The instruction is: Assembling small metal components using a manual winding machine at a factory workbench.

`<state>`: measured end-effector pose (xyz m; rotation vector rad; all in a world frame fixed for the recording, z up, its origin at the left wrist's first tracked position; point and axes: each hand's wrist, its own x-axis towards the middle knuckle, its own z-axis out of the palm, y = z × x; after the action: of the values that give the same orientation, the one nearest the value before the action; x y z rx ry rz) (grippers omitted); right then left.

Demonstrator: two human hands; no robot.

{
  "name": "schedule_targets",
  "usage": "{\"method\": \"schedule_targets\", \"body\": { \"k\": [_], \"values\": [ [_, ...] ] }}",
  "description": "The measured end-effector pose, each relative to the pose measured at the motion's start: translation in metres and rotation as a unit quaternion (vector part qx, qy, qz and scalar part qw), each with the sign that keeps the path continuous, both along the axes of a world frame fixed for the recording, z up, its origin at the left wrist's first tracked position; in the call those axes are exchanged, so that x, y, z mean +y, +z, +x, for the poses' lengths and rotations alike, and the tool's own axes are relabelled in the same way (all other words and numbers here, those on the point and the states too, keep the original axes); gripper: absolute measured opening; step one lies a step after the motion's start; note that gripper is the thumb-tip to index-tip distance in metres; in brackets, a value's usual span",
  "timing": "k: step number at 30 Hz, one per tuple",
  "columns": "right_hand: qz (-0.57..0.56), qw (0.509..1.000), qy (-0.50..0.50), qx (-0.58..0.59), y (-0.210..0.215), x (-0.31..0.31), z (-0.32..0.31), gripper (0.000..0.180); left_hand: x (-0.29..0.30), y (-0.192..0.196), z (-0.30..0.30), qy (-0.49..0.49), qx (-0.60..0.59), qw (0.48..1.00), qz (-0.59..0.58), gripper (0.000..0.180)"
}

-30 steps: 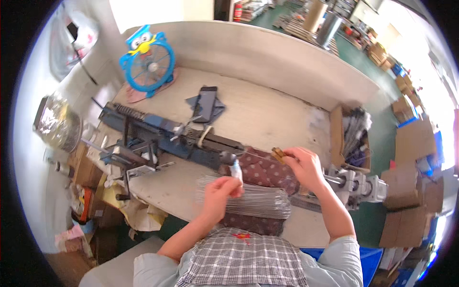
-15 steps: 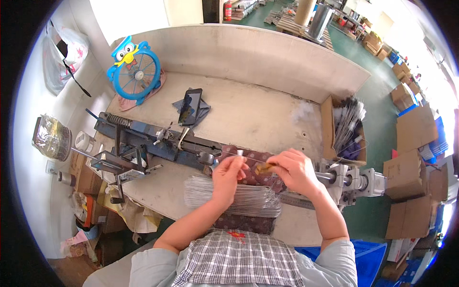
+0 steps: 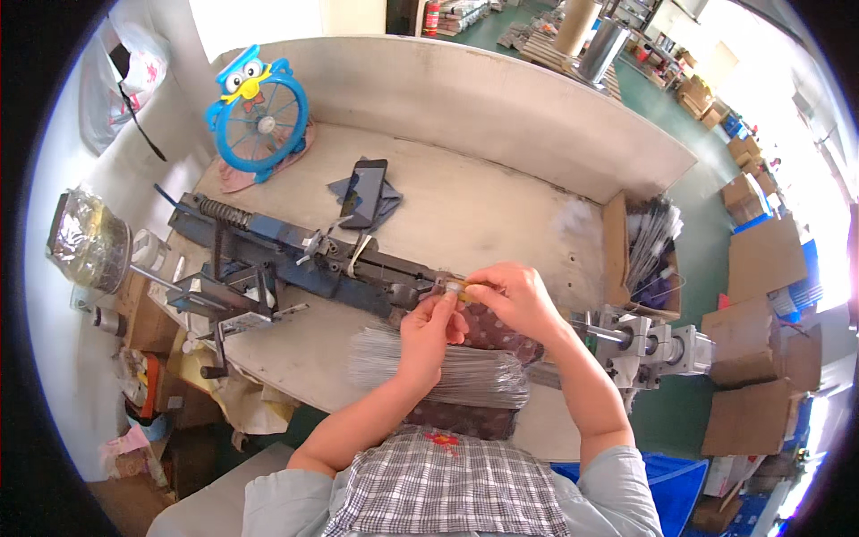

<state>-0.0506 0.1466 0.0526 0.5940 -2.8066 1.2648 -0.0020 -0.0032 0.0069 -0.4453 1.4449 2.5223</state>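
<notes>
My left hand (image 3: 428, 333) is closed in a pinch over the bench, with a small whitish piece (image 3: 453, 287) at its fingertips. I cannot tell whether it is held or wrapped round a finger. Close against it, my right hand (image 3: 512, 297) pinches a small yellow-brown piece (image 3: 464, 294), mostly hidden by the fingers. Below the hands lies a thick bundle of thin grey metal wires (image 3: 447, 367) on a dark dotted cloth (image 3: 492, 329). The right end of a long blue-black metal fixture (image 3: 304, 255) with a spring reaches the fingertips.
A phone (image 3: 364, 192) lies on a grey cloth behind the fixture. A blue toy-shaped fan (image 3: 262, 125) stands at the back left. At right are a cardboard box (image 3: 616, 246) of wires and a clamped metal shaft unit (image 3: 649, 345). A crank handle (image 3: 215, 370) juts out at the left front.
My right hand has moved left with the yellow-brown piece, up to my left hand's fingertips. My left hand has stayed nearly in place. The whole view has shifted slightly.
</notes>
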Motion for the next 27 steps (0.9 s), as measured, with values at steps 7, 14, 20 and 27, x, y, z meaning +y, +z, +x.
{"method": "schedule_targets", "body": {
  "k": [7,14,20,27],
  "values": [
    [-0.025,0.99,-0.047,-0.132,0.005,-0.011,0.002,0.019,-0.005,0.0,-0.004,-0.056,-0.016,0.998,0.039,0.041],
    [0.105,0.976,-0.051,0.184,-0.01,-0.033,0.024,0.031,0.007,0.0,-0.001,0.05,-0.015,0.984,0.17,0.037],
    [0.085,0.953,-0.051,0.286,-0.015,-0.019,0.023,0.024,0.011,-0.004,-0.004,0.056,-0.008,0.983,0.173,0.027],
    [0.063,0.957,-0.022,0.282,-0.013,-0.005,0.022,0.02,0.012,-0.004,-0.002,0.066,0.037,0.986,0.152,0.019]
  ]
}}
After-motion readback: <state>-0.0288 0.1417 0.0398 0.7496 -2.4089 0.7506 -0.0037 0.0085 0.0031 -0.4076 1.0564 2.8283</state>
